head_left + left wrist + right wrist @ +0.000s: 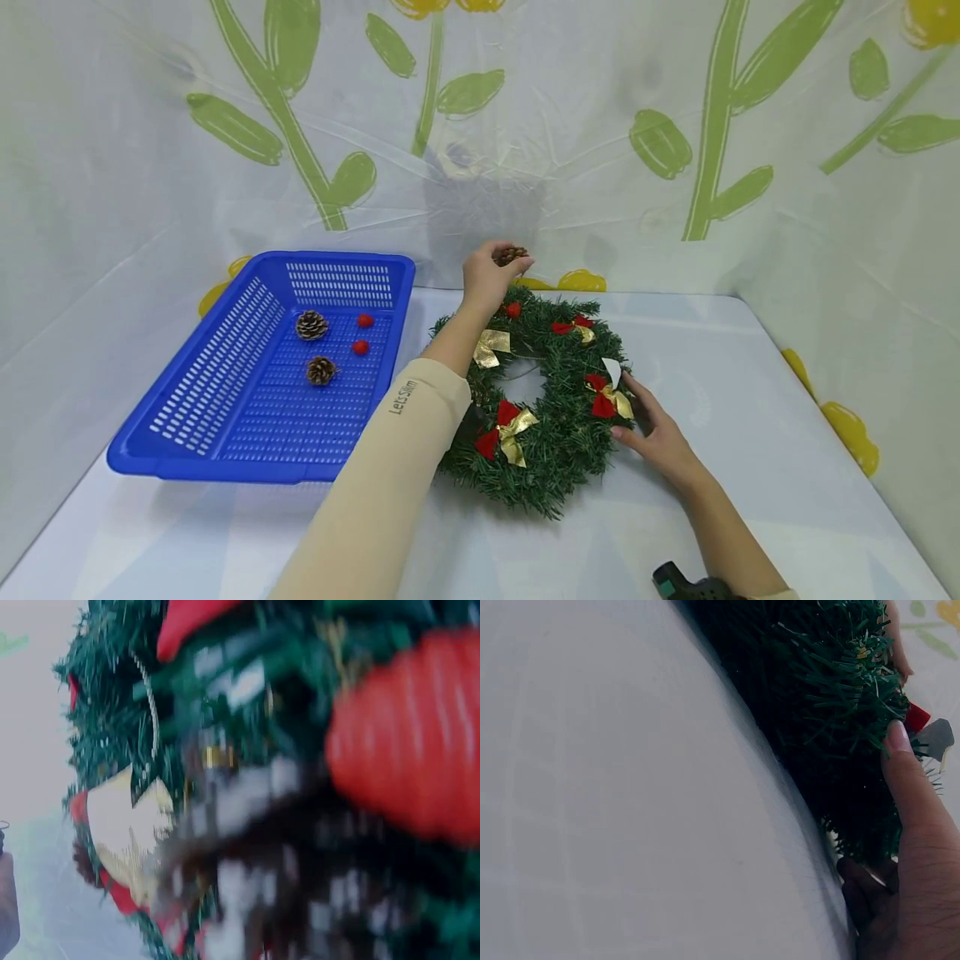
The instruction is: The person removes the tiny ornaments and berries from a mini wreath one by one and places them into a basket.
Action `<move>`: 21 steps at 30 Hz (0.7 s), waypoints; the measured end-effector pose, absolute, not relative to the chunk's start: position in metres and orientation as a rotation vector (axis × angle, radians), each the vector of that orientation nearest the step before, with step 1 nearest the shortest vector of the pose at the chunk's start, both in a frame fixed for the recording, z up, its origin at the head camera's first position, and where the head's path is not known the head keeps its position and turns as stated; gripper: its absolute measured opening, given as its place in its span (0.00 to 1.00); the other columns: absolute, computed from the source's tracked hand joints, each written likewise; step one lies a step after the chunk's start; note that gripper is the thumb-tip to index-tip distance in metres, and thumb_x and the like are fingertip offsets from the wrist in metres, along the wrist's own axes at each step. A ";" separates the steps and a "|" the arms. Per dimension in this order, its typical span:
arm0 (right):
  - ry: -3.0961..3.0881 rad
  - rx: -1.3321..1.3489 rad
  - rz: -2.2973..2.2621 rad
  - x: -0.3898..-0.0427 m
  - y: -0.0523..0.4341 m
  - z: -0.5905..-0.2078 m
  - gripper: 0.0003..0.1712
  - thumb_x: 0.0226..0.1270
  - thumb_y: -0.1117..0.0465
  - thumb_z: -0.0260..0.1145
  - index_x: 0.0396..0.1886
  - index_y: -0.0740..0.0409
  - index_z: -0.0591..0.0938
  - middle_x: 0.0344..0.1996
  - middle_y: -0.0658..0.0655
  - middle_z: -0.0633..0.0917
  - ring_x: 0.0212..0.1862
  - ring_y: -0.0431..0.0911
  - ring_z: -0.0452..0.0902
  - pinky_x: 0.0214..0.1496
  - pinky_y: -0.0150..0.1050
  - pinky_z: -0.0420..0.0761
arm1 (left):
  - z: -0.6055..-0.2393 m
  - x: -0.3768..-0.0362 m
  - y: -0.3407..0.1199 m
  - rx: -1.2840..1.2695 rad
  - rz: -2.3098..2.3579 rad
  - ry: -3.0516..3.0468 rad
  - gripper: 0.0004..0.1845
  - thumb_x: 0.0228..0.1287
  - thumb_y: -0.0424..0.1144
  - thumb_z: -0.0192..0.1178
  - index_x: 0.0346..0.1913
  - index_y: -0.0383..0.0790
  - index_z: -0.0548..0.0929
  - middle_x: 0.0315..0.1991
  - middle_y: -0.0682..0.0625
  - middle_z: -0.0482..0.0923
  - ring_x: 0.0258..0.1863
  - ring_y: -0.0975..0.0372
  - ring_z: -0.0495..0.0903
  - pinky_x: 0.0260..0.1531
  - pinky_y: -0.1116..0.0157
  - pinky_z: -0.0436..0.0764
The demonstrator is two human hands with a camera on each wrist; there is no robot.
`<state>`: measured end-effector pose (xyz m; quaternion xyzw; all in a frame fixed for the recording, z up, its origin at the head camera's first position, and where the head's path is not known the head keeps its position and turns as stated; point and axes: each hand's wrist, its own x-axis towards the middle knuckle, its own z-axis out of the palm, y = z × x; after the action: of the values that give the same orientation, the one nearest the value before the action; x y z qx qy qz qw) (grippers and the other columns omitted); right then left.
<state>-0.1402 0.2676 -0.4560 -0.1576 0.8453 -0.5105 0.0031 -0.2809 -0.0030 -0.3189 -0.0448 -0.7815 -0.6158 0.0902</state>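
Green wreath (543,408) lies mid-frame on your white worktop (750,467), four bows on it. Your left hand (491,279) pinches a pine cone (513,254) above its upper edge; your right hand (660,437) rests flat-fingered against its right side. At left, a blue basket (225,450) holds two pine cones and two red berries before a flower-printed backdrop.

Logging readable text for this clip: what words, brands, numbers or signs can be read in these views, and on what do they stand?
"LetsSlim" – printed along the beige sleeve of the left arm, head view.
No other text is readable; the wrist views show no print, and the left one is blurred.
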 end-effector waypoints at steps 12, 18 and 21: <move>2.639 -0.478 -1.607 -0.139 0.267 -0.456 0.47 0.64 0.66 0.63 0.76 0.49 0.49 0.73 0.67 0.48 0.70 0.69 0.45 0.59 0.11 0.53 | -0.304 -0.291 -0.042 -0.081 -1.862 -2.321 0.25 0.54 0.40 0.70 0.55 0.35 0.78 0.52 0.43 0.79 0.52 0.55 0.77 0.52 0.63 0.76; 2.637 -0.493 -1.618 -0.139 0.267 -0.455 0.47 0.64 0.67 0.64 0.76 0.49 0.49 0.73 0.67 0.49 0.71 0.69 0.45 0.59 0.12 0.53 | -0.293 -0.296 -0.066 -0.067 -1.834 -2.318 0.25 0.56 0.38 0.69 0.56 0.33 0.78 0.53 0.40 0.78 0.54 0.54 0.77 0.53 0.62 0.76; 2.645 -0.494 -1.607 -0.140 0.267 -0.454 0.47 0.64 0.66 0.64 0.76 0.49 0.49 0.73 0.67 0.48 0.71 0.69 0.44 0.59 0.11 0.53 | -0.288 -0.300 -0.078 -0.052 -1.845 -2.289 0.25 0.56 0.38 0.69 0.56 0.33 0.78 0.53 0.39 0.78 0.54 0.54 0.77 0.53 0.62 0.76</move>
<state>-0.1399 0.2674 -0.4543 -0.1577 0.8439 -0.5128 0.0038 -0.3000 -0.0776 -0.2882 -0.0175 -0.7745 -0.6243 0.1005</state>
